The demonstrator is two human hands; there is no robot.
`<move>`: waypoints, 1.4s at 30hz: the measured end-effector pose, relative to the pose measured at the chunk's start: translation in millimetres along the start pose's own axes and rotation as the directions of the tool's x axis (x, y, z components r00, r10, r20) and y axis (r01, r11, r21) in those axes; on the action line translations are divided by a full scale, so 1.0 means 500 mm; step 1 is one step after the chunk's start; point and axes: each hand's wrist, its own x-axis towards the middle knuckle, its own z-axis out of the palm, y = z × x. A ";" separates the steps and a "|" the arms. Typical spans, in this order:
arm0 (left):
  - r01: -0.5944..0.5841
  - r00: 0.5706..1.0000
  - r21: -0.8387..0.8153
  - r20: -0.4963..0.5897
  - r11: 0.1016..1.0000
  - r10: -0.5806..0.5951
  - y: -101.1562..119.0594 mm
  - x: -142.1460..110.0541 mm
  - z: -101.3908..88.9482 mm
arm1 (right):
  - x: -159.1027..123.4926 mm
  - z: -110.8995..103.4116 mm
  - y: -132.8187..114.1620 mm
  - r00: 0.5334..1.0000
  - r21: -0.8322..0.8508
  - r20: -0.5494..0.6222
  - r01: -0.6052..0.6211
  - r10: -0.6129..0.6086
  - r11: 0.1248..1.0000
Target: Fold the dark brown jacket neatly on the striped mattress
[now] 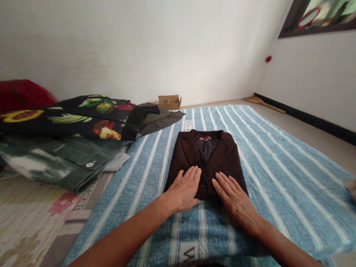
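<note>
Two bare forearms reach in from the near edge, and both hands lie flat, palms down, on the near end of a folded dark brown jacket (207, 159). Neither hand grips anything: the left hand (183, 191) has its fingers stretched out and close together, pressing the cloth just left of the jacket's front button, while the right hand (235, 200) lies the same way just right of it, its heel off the hem and on the blanket. The hands are near each other but do not touch.

That jacket sits squared up, collar away from the person and red label showing, in the middle of a blue blanket with white stripes (278, 163). Left of the jacket, off the blanket's edge, lies a heap of clothes: a black fruit-printed cloth (69, 116) on top, a grey garment (158, 120) spilling toward the jacket, and green denim (63, 159) beneath. Beyond the jacket, against the white wall, stands a small open cardboard box (169, 101).
</note>
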 end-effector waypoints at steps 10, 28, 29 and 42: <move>0.012 0.942 0.087 -0.334 0.996 0.018 0.021 -0.026 -0.003 | 0.039 -0.050 0.039 0.999 0.169 0.012 0.037 -0.040 0.985; -0.031 0.997 -0.039 0.071 0.999 0.034 -0.077 0.123 -0.221 | 0.206 -0.145 0.180 0.957 0.459 0.279 -0.206 0.080 0.864; -0.040 0.996 -0.053 0.075 0.998 0.044 -0.082 0.128 -0.222 | 0.208 -0.147 0.177 0.962 0.426 0.257 -0.195 0.089 0.884; -0.077 0.993 -0.105 0.080 0.991 0.085 -0.100 0.138 -0.220 | 0.252 -0.151 0.146 0.953 0.243 0.293 -0.149 0.074 0.958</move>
